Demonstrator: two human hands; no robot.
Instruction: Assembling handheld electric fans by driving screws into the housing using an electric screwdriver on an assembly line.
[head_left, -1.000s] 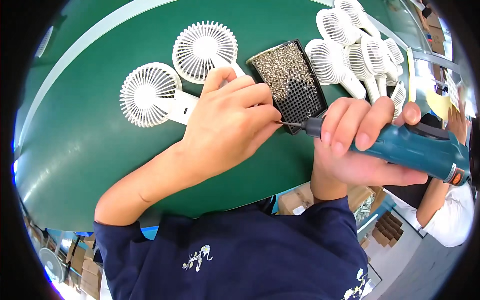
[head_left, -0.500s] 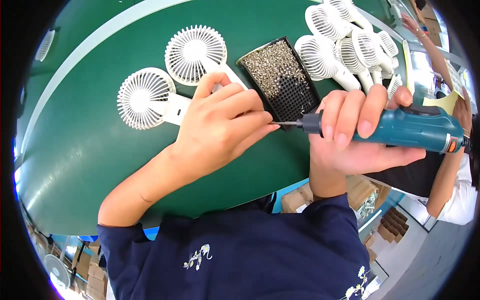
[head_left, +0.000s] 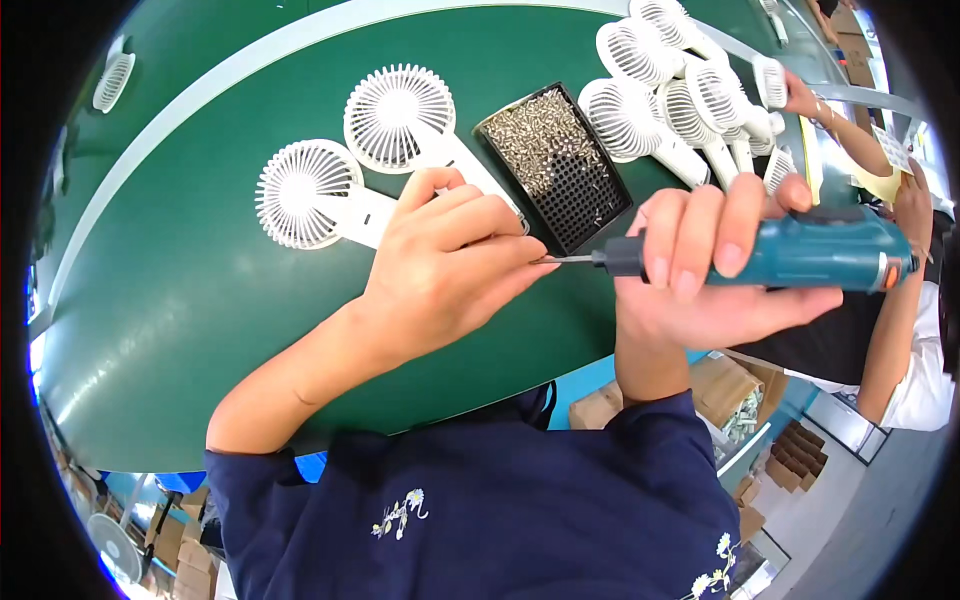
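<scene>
In my right hand (head_left: 675, 310) is a teal electric screwdriver (head_left: 830, 252), lying nearly level with its thin metal bit (head_left: 570, 259) aimed left. My left hand (head_left: 445, 260) pinches thumb and fingers together at the tip of that bit. Whatever lies between those fingertips is too small and covered to make out. Beyond the left hand, two white handheld fans (head_left: 400, 120) (head_left: 305, 195) lie on the green table, their handles partly behind my fingers. A black tray (head_left: 575, 222) of small silvery screws (head_left: 540, 140) sits just past the bit.
Several more white fans (head_left: 625, 120) are heaped right of the tray. At the far right a co-worker's hand (head_left: 800, 95) holds a white fan piece, with their other arm lower down. Cardboard boxes (head_left: 725, 390) stand below the table's near edge (head_left: 480, 405).
The view has shifted slightly. Both my hands keep the same grip, with the bit still at my left fingertips. The co-worker's far hand has come in beside the heap with a white fan piece.
</scene>
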